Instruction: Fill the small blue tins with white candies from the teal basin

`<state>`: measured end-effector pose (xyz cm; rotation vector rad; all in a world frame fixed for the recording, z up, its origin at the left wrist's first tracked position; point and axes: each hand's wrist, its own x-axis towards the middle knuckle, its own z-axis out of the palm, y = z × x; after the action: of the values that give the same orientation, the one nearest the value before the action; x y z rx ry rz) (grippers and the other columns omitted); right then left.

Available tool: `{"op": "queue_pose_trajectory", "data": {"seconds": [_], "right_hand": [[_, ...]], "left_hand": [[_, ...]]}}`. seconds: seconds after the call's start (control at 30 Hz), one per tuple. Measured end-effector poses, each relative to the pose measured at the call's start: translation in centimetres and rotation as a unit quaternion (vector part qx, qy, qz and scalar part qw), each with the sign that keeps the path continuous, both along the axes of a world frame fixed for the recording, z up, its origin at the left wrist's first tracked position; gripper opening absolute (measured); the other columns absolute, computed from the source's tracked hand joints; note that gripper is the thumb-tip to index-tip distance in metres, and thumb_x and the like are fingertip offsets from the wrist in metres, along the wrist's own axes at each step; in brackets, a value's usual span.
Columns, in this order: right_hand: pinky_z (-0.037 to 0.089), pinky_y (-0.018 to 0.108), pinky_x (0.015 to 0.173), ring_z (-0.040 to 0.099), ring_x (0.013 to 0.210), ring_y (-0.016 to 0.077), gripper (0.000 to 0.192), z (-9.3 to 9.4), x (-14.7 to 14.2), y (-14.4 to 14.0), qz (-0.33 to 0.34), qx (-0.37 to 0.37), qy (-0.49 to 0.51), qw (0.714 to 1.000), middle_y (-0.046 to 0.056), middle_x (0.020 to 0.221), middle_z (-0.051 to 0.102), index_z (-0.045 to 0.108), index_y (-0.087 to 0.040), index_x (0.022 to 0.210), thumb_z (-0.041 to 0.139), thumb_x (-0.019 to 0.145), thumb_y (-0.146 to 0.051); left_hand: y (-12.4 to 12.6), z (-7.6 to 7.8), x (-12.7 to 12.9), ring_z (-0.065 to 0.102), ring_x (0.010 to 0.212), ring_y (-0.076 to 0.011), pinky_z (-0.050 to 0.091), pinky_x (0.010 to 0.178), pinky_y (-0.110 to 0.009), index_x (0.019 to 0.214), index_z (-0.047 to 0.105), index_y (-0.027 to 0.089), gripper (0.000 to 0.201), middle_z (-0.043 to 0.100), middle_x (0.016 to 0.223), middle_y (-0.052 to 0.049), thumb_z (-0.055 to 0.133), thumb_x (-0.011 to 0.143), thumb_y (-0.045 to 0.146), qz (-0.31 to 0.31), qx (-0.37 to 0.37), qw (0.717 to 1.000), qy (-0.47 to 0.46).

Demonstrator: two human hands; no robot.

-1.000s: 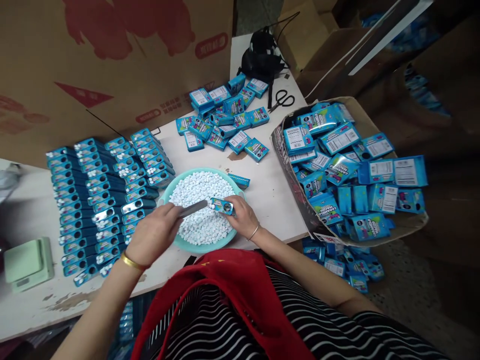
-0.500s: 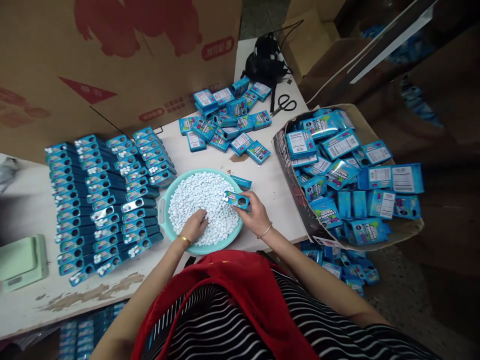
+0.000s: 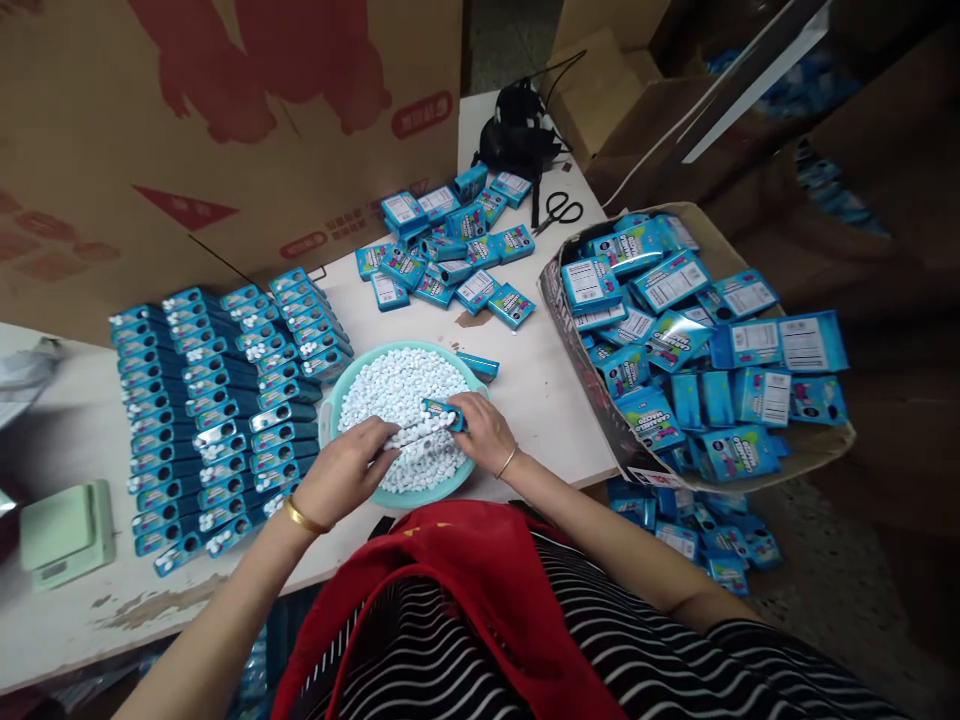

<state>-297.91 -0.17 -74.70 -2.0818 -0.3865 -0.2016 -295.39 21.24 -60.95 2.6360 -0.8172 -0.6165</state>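
Observation:
A light green basin (image 3: pixel 330 395) full of small white candies (image 3: pixel 397 380) stands in front of me. Over its right side, my right hand (image 3: pixel 484 430) grips a small blue candy box (image 3: pixel 442 410), tilted toward the left. My left hand (image 3: pixel 351 462) is over the basin's left part, fingers closed in a pinch. From its fingertips a narrow pale strip of white candies stretches toward the box; what carries them I cannot make out. Left of the basin, upright blue boxes (image 3: pixel 217 405) stand in rows, their round holes up, some with white candies on top.
Loose blue boxes (image 3: pixel 435 270) lie at the back, near scissors (image 3: pixel 561 210) and a black bag (image 3: pixel 517 130). A carton (image 3: pixel 551 300) heaped with blue boxes stands at the right. A green scale (image 3: pixel 66 530) sits far left. A large cardboard box (image 3: pixel 225 150) walls the back.
My left hand has lifted out of the candies and moved left, with a strip of candies at its fingertips. My right hand has brought the box left and turned it.

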Motion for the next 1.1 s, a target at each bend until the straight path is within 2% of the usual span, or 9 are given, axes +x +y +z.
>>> {"op": "queue_pose_trajectory", "data": {"seconds": [0.23,0.43,0.53,0.63,0.7,0.8,0.93,1.03,1.1], "right_hand": [[0.049,0.043,0.088,0.055,0.100,0.0271,0.033,0.1,-0.3,1.4,0.023,0.007,-0.023,0.999,0.014,0.105,0.060,0.050,-0.015,0.111,0.049,0.078,-0.012],[0.050,0.042,0.086,0.056,0.099,0.0256,0.027,0.0,-0.6,2.0,0.017,0.033,0.007,0.999,0.013,0.104,0.060,0.049,-0.017,0.111,0.050,0.083,-0.018],[0.050,0.041,0.085,0.057,0.096,0.0243,0.028,0.2,-0.4,2.1,0.004,0.058,0.024,0.998,0.012,0.102,0.060,0.049,-0.018,0.109,0.054,0.082,-0.019],[0.051,0.038,0.085,0.058,0.096,0.0228,0.029,0.9,-0.1,2.3,0.002,0.090,0.031,0.995,0.010,0.100,0.061,0.048,-0.019,0.108,0.059,0.081,-0.021],[0.052,0.038,0.085,0.059,0.096,0.0225,0.029,1.6,0.1,2.4,0.014,0.110,0.027,0.993,0.009,0.100,0.061,0.049,-0.019,0.108,0.061,0.082,-0.024],[0.051,0.038,0.088,0.059,0.100,0.0216,0.030,2.8,0.6,2.4,0.056,0.139,0.025,0.988,0.010,0.104,0.061,0.049,-0.018,0.113,0.058,0.086,-0.027],[0.046,0.041,0.099,0.053,0.116,0.0228,0.051,2.5,3.0,0.5,0.095,0.148,0.021,0.984,0.013,0.122,0.055,0.041,-0.018,0.128,0.061,0.085,-0.035],[0.043,0.045,0.102,0.049,0.119,0.0249,0.049,0.0,6.8,-2.4,-0.007,0.084,0.037,0.996,0.015,0.126,0.053,0.041,-0.017,0.131,0.057,0.087,-0.034],[0.041,0.046,0.102,0.048,0.120,0.0266,0.047,-2.3,9.3,-4.4,-0.035,-0.019,0.102,0.994,0.016,0.125,0.053,0.045,-0.014,0.128,0.058,0.084,-0.024]], "left_hand": [[-4.4,3.9,0.0,0.058,0.082,-0.0242,0.047,0.066,-0.035,0.099,0.058,0.018,0.020,0.061,0.089,-0.009,0.041,0.088,0.017,-0.082,0.235,0.966,-0.072],[-4.0,5.7,-0.1,0.056,0.076,-0.0243,0.046,0.063,-0.036,0.093,0.060,0.021,0.025,0.059,0.082,-0.009,0.037,0.085,0.011,-0.096,0.211,0.970,-0.076],[-1.5,4.8,0.3,0.056,0.076,-0.0223,0.047,0.064,-0.035,0.088,0.055,0.023,0.011,0.058,0.083,-0.006,0.046,0.088,0.028,-0.026,0.122,0.988,-0.089],[0.2,1.9,1.1,0.058,0.091,-0.0224,0.050,0.075,-0.035,0.103,0.051,0.023,0.031,0.057,0.101,-0.007,0.056,0.083,0.046,0.035,-0.017,0.996,-0.081],[0.2,-0.3,1.5,0.055,0.106,-0.0244,0.049,0.086,-0.037,0.116,0.046,0.022,0.045,0.055,0.114,-0.010,0.060,0.081,0.047,0.033,-0.087,0.994,-0.065],[-0.5,-2.5,2.0,0.056,0.103,-0.0215,0.048,0.087,-0.035,0.117,0.047,0.022,0.036,0.058,0.109,-0.009,0.055,0.087,0.039,0.005,-0.115,0.993,-0.008],[0.5,-2.5,3.0,0.057,0.091,-0.0180,0.048,0.079,-0.031,0.110,0.050,0.021,0.027,0.059,0.098,-0.006,0.054,0.088,0.037,0.028,-0.100,0.995,-0.002],[3.8,-1.3,4.1,0.056,0.084,-0.0182,0.047,0.075,-0.031,0.106,0.051,0.021,0.029,0.058,0.092,-0.005,0.056,0.086,0.041,0.139,-0.071,0.980,-0.121],[6.7,-0.6,4.9,0.054,0.076,-0.0176,0.045,0.069,-0.030,0.101,0.052,0.020,0.030,0.056,0.085,-0.004,0.056,0.084,0.045,0.226,-0.023,0.955,-0.191]]}}
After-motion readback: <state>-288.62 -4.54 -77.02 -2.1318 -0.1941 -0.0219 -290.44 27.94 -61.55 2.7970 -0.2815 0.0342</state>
